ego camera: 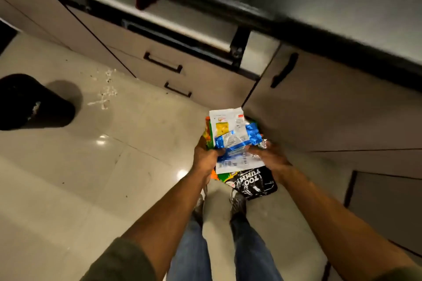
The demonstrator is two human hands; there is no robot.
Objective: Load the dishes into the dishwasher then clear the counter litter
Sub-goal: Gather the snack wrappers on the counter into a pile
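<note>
Glossy black plastic snack packet (258,183) at the bottom of the held wrapper bundle reads "TOO YUMM" in white letters, seen upside down. Print on the white-and-blue foil wrapper (233,139) above it is too small and blurred to read.

A bundle of empty snack wrappers (235,150) is held above the floor, near the middle of the view. On top lies a white wrapper, a crumpled blue and silver one across it. Green and orange edges show at the left. A black packet printed "TOO YUMM" hangs at the near right, its lettering upside down.
</note>
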